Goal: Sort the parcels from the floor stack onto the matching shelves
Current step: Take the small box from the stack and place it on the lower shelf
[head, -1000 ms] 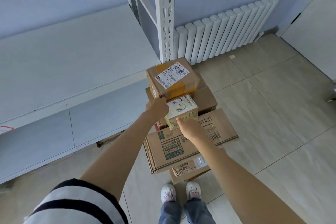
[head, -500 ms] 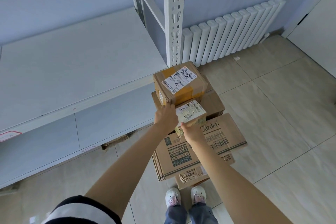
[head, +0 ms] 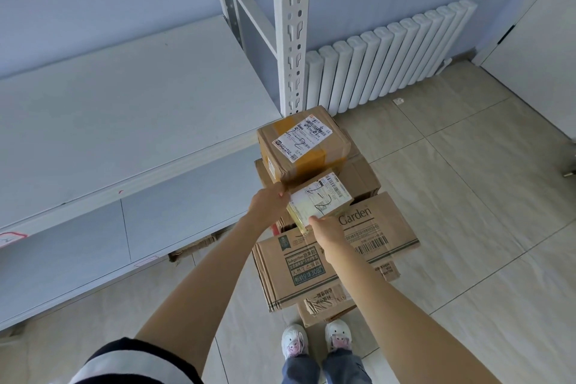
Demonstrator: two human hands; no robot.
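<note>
A stack of cardboard parcels stands on the tiled floor in front of my feet. A small parcel (head: 321,196) with a white label marked by hand sits in both hands. My left hand (head: 270,203) grips its left side and my right hand (head: 328,229) grips its near corner. Behind it lies a taped brown parcel (head: 304,143) with a white label, on top of a wider brown box (head: 363,176). Below is a large "Garden" carton (head: 374,240), and a smaller box (head: 324,302) pokes out under it. White shelves (head: 124,121) run along the left.
The upright post (head: 291,31) of the shelf rack rises just behind the stack. A white radiator (head: 392,59) lines the blue wall to the right. A white door (head: 536,50) is at far right. My white shoes (head: 314,341) stand close to the stack. Red-edged labels (head: 11,238) mark the shelf edges.
Both hands have kept hold of the small labelled parcel and raised it slightly toward the taped box; my view has shifted a little to the left.
</note>
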